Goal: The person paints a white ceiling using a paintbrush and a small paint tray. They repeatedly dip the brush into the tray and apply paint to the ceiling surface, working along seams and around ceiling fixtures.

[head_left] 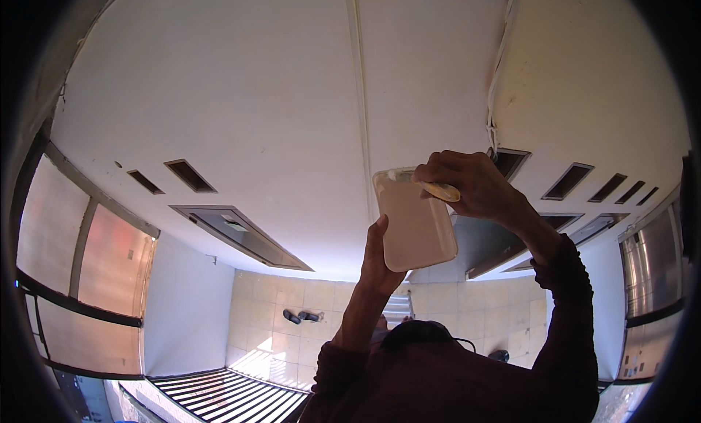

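Near the wall, my left hand (380,259) grips a shallow rectangular tub (447,229) from its lower left side, the thumb up along the rim. The tub is pale, with rounded corners, and a smooth beige surface fills it. Over its far edge, my right hand (464,182) is closed around a paintbrush (442,191). Its yellowish, rounded handle end points to the lower right. My fingers hide most of the brush head; whitish smears show by the tub's far rim.
A large pale wall (241,94) stretches ahead, with narrow slots and framed openings (241,237). Below lie a tiled floor (255,313), dark sandals (299,316) and a striped metal step (399,306). A barred railing (226,394) runs at lower left. Cables (499,72) hang along the wall.
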A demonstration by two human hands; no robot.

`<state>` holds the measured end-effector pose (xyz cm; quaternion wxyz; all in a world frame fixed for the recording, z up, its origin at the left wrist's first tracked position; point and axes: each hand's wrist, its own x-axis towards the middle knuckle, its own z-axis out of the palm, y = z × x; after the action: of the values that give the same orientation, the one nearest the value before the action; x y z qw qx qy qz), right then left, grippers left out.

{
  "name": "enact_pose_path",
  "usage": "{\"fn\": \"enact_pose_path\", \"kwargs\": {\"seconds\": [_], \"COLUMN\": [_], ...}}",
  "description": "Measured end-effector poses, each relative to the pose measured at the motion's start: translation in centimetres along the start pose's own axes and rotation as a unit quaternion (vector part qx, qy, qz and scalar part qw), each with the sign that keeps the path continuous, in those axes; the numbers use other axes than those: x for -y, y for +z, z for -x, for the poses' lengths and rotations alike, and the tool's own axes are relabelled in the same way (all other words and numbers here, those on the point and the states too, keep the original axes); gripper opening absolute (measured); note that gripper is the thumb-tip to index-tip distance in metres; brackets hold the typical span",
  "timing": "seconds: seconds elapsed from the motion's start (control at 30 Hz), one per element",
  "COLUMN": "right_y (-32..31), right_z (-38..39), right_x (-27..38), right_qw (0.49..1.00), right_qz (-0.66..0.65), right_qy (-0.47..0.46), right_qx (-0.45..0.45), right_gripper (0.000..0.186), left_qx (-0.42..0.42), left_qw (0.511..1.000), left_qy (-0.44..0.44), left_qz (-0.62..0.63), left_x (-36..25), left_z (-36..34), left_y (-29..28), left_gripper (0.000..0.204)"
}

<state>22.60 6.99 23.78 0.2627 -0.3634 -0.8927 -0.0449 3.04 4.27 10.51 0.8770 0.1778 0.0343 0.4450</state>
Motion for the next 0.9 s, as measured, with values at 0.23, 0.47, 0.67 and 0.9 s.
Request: {"fn": "enact_pose_path", "kwargs": {"seconds": [0.23,0.47,0.67,0.9], "right_y": [0.0,0.4,5.1,6.5], "right_z": [0.6,3.3,7.2,10.7], "right_x": [0.2,-0.5,-2.3,-4.0], "right_qw": [1.0,0.833,0.606,0.446], "right_qz": [-0.015,-0.391,-0.58,-0.729], "right_qy": [-0.002,0.325,0.446,0.401], "right_qx": [-0.004,-0.218,-0.311,-0.33], "right_gripper": [0.032,0.024,0.033,0.035], "left_qx": [-0.046,-0.057,-0.067,-0.077], "left_qw": [0.999,0.998,0.997,0.996], "left_qy": [0.009,0.015,0.015,0.022], "left_qz": [-0.001,-0.011,-0.017,-0.03], "left_x": [0.0,0.1,0.3,1.0], "left_z": [-0.4,-0.4,-0.5,-0.6], "left_y": [0.3,0.4,0.0,-1.2], "left_gripper": [0.061,0.061,0.061,0.064]}}
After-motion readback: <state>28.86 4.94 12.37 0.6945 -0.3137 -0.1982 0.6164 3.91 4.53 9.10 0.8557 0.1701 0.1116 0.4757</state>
